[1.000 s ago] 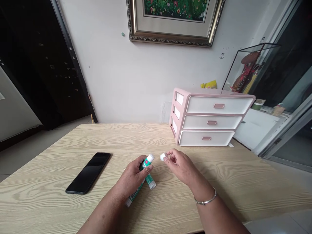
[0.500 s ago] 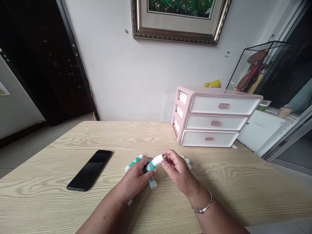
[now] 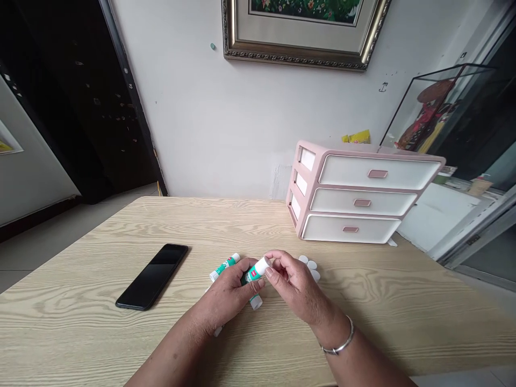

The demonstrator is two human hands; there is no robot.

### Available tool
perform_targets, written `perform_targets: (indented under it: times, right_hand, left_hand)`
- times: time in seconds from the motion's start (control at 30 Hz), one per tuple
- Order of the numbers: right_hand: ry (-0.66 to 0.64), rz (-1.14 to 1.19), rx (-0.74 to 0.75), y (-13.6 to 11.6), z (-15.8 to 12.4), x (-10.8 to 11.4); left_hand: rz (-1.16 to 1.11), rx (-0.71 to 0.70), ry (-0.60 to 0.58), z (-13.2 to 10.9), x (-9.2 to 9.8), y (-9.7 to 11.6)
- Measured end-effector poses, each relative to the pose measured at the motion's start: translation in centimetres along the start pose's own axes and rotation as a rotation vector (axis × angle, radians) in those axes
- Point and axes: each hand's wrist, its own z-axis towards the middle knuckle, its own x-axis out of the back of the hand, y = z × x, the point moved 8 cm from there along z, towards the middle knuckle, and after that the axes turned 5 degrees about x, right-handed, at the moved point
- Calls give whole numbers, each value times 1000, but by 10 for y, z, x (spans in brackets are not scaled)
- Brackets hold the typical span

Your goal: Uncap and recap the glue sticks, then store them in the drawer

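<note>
My left hand (image 3: 233,287) is closed around the green-labelled body of a white glue stick (image 3: 254,273), which points up and to the right. The thumb and fingertips of my right hand (image 3: 293,284) pinch the white cap (image 3: 263,265) at its upper end. Beyond my left hand another glue stick (image 3: 224,267) lies on the table. More glue sticks lie partly hidden under that hand; one white end (image 3: 256,302) pokes out below the thumb. Just past my right hand are several round white pieces (image 3: 312,265), partly covered by it.
A black phone (image 3: 152,277) lies to the left on the wooden table (image 3: 193,220). At the back right stands a pink and white drawer unit (image 3: 363,200) with a yellow packet (image 3: 357,137) behind its top. A framed picture (image 3: 298,60) hangs on the wall.
The view has shifted slightly, so everything sits a little further right. Less of the white cap shows, with my right fingers further over it. Both hands keep their hold on the glue stick.
</note>
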Motion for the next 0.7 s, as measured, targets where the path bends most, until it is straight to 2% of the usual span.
perform_targets:
  times: [0.27,0.5,0.6,0.7]
  right_hand:
    - [0,-10,18,0,2,-4]
    - [-28,2,39,-1,2,-8]
    - [-28,34,38,2,1,-8]
    - [28,68,30,5,0,-2]
  left_hand:
    - [-27,6,7,0,-1,-1]
    - [-132,86,-21,0,-2,-3]
    - [-235,149,-63,0,-6,-12]
    - [-427,158,-110,1,-8,-19]
